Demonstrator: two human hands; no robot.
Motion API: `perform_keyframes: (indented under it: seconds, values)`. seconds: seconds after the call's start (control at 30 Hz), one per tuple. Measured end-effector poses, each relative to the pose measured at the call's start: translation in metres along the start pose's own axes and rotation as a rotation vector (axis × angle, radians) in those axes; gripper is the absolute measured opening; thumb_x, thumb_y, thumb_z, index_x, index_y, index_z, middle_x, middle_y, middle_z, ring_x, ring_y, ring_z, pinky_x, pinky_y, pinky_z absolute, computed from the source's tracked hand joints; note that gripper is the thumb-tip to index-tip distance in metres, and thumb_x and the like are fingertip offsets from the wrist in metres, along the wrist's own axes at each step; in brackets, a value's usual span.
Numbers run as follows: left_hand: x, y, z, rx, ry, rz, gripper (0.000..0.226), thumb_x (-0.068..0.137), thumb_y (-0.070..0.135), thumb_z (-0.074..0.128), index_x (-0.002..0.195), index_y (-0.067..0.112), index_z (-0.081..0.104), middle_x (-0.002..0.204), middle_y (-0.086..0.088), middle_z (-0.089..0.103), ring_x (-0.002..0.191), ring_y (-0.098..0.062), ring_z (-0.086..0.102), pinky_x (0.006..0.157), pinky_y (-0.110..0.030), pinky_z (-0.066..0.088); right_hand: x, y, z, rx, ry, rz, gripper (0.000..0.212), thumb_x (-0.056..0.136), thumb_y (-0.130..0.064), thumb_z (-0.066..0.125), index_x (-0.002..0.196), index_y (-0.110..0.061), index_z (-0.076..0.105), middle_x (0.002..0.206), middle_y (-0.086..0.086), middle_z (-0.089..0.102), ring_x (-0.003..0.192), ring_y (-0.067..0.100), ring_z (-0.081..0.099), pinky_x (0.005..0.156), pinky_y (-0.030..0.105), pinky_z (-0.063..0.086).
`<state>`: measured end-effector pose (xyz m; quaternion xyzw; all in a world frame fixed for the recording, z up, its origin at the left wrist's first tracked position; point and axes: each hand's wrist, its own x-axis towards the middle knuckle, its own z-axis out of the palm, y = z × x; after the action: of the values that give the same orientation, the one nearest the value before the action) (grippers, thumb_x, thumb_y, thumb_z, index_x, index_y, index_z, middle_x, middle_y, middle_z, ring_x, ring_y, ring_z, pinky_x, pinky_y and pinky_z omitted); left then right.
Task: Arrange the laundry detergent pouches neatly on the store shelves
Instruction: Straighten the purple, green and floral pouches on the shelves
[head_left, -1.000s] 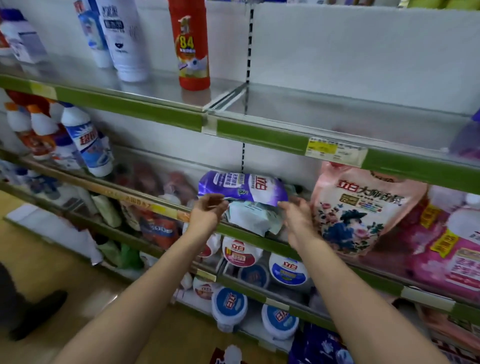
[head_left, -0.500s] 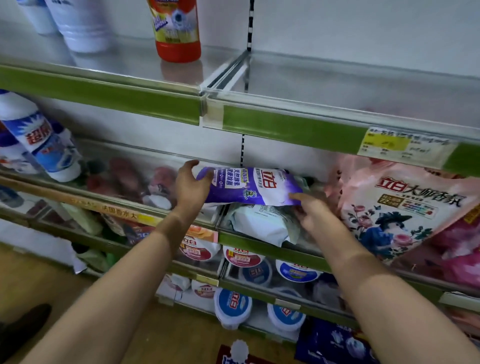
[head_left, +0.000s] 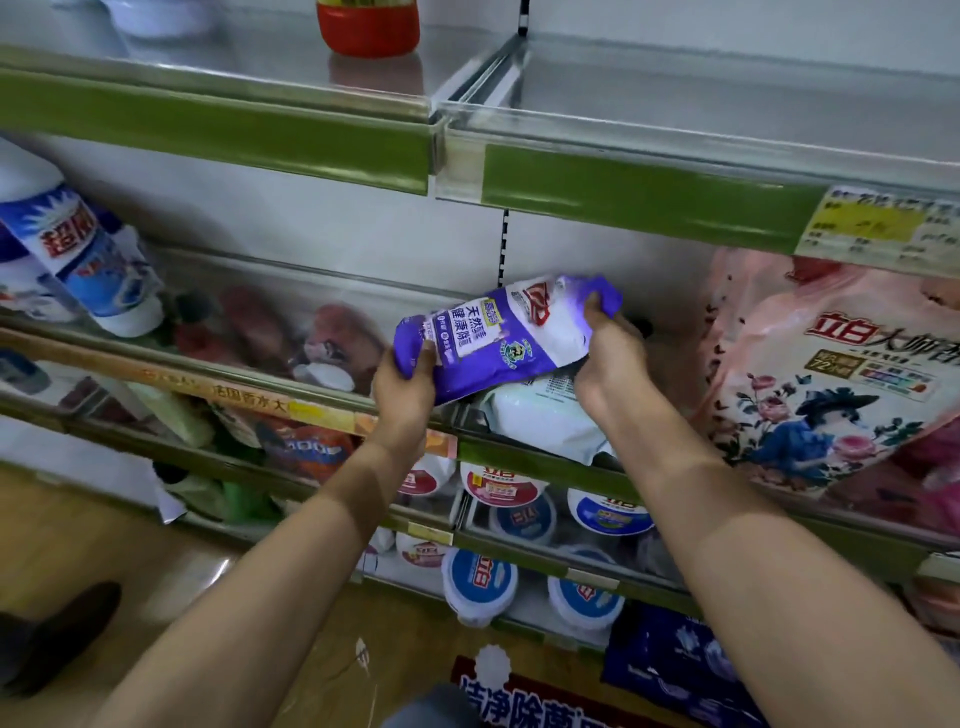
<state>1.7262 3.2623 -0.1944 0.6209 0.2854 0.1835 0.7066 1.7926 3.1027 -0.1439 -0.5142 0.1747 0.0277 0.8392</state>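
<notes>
Purple detergent pouch: glossy plastic film, creased at the grip; pink pouch same glossy film. Shelf fronts: clear glossy plastic over matt green strip. Shelf deck smooth, reflective; floor shiny wood-look.

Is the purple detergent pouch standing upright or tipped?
Tipped: the purple detergent pouch slants, held by left hand and right hand.

Bare shelf back above white pouch, pink pouch rightward.

Both hands gripping tilted purple pouch, white pouch beneath
</notes>
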Motion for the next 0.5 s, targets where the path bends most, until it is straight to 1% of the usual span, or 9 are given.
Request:
perform_keyframes:
  seconds: [0.03, 0.1, 0.17, 0.2, 0.23, 0.27, 0.33, 0.4, 0.5]
  values:
    - [-0.003, -0.003, -0.003, -0.059, -0.01, -0.027, 0.03, 0.093, 0.028, 0.062, 0.119, 0.013, 0.057, 0.118, -0.013, 0.067, 0.108, -0.027, 0.064, 0.097, -0.043, 0.051, -0.004, -0.002, 0.002, 0.049, -0.069, -0.018, 0.019, 0.096, -0.024, 0.058, 0.106, -0.01, 0.066, 0.121, 0.013, 0.067, 0.102, 0.025, 0.065, 0.098, 0.041, 0.05]
    - [-0.011, -0.009, -0.009, -0.214, -0.018, -0.108, 0.032, 0.094, 0.029, 0.06, 0.121, 0.014, 0.054, 0.119, -0.011, 0.066, 0.105, -0.024, 0.066, 0.093, -0.041, 0.053, -0.01, -0.004, 0.007, 0.168, -0.201, -0.034, 0.043, 0.093, -0.034, 0.059, 0.124, -0.004, 0.061, 0.125, 0.014, 0.065, 0.109, 0.026, 0.064, 0.102, 0.041, 0.048]
    - [-0.019, -0.014, -0.01, -0.354, 0.002, -0.15, 0.022, 0.095, 0.027, 0.057, 0.115, 0.018, 0.054, 0.111, -0.007, 0.068, 0.089, -0.015, 0.068, 0.082, -0.032, 0.057, -0.016, -0.002, 0.014, 0.216, -0.314, -0.004, 0.065, 0.085, -0.053, 0.061, 0.132, -0.007, 0.057, 0.131, 0.013, 0.062, 0.119, 0.029, 0.06, 0.105, 0.046, 0.045]
    - [-0.022, -0.016, -0.01, -0.398, 0.019, -0.154, 0.017, 0.096, 0.025, 0.056, 0.112, 0.019, 0.054, 0.106, -0.005, 0.068, 0.081, -0.011, 0.068, 0.075, -0.027, 0.058, -0.021, 0.003, 0.017, 0.197, -0.339, 0.026, 0.076, 0.078, -0.06, 0.065, 0.134, -0.01, 0.055, 0.132, 0.014, 0.062, 0.121, 0.031, 0.059, 0.104, 0.049, 0.045]
    - [-0.026, -0.016, -0.01, -0.427, 0.034, -0.155, 0.02, 0.096, 0.023, 0.056, 0.115, 0.019, 0.055, 0.104, -0.004, 0.068, 0.076, -0.008, 0.067, 0.071, -0.025, 0.058, -0.029, 0.008, 0.019, 0.174, -0.348, 0.074, 0.083, 0.07, -0.062, 0.071, 0.134, -0.012, 0.055, 0.13, 0.015, 0.062, 0.119, 0.033, 0.06, 0.101, 0.052, 0.046]
    - [-0.028, -0.015, -0.009, -0.45, 0.042, -0.159, 0.029, 0.096, 0.023, 0.057, 0.124, 0.017, 0.052, 0.107, -0.004, 0.068, 0.076, -0.008, 0.067, 0.068, -0.024, 0.058, -0.035, 0.014, 0.022, 0.146, -0.337, 0.134, 0.083, 0.067, -0.057, 0.074, 0.133, -0.011, 0.055, 0.128, 0.017, 0.063, 0.116, 0.034, 0.061, 0.099, 0.056, 0.046]
    - [-0.032, -0.016, -0.009, -0.444, 0.047, -0.161, 0.044, 0.096, 0.023, 0.056, 0.138, 0.016, 0.043, 0.113, -0.004, 0.068, 0.077, -0.008, 0.068, 0.063, -0.023, 0.057, -0.041, 0.025, 0.029, 0.107, -0.31, 0.214, 0.063, 0.076, -0.036, 0.073, 0.131, -0.008, 0.058, 0.126, 0.019, 0.064, 0.114, 0.036, 0.062, 0.1, 0.057, 0.045]
    - [-0.039, -0.017, -0.009, -0.414, 0.055, -0.168, 0.05, 0.097, 0.024, 0.055, 0.143, 0.02, 0.037, 0.107, 0.002, 0.066, 0.071, 0.0, 0.069, 0.052, -0.017, 0.053, -0.043, 0.03, 0.036, 0.089, -0.278, 0.24, 0.046, 0.085, -0.021, 0.067, 0.129, -0.006, 0.059, 0.124, 0.019, 0.065, 0.116, 0.037, 0.061, 0.103, 0.054, 0.045]
    - [-0.046, -0.021, -0.009, -0.408, -0.004, -0.211, 0.053, 0.097, 0.027, 0.054, 0.144, 0.026, 0.032, 0.112, 0.003, 0.063, 0.076, -0.002, 0.068, 0.051, -0.014, 0.052, -0.043, 0.03, 0.044, 0.093, -0.294, 0.293, 0.032, 0.097, -0.03, 0.052, 0.116, -0.008, 0.063, 0.121, 0.018, 0.066, 0.115, 0.034, 0.061, 0.103, 0.05, 0.045]
